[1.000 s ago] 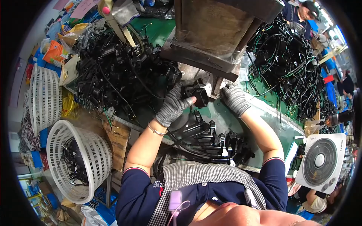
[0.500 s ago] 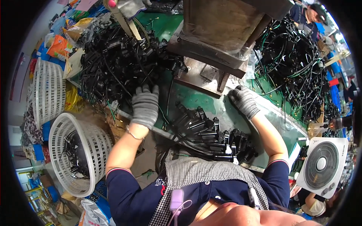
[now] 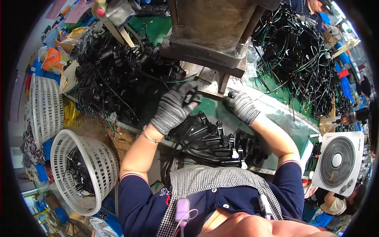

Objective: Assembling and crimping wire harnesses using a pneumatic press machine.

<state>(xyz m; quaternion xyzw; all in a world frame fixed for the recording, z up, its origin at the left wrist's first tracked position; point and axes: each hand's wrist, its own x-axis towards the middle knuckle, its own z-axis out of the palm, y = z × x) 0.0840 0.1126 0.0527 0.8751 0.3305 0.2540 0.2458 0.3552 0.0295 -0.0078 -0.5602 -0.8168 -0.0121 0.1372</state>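
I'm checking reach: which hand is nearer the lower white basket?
Left. The left hand is forward-right of the basket; the right hand is farther right, beside the machine.

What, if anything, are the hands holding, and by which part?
The left hand holds a black plastic part between thumb and fingers, which hide the exact spot. Whether the right hand, beside the press, holds anything cannot be told.

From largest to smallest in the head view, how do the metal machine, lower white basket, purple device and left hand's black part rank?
1. Metal machine
2. Lower white basket
3. Unranked: purple device and black part, which the left hand partly hides.
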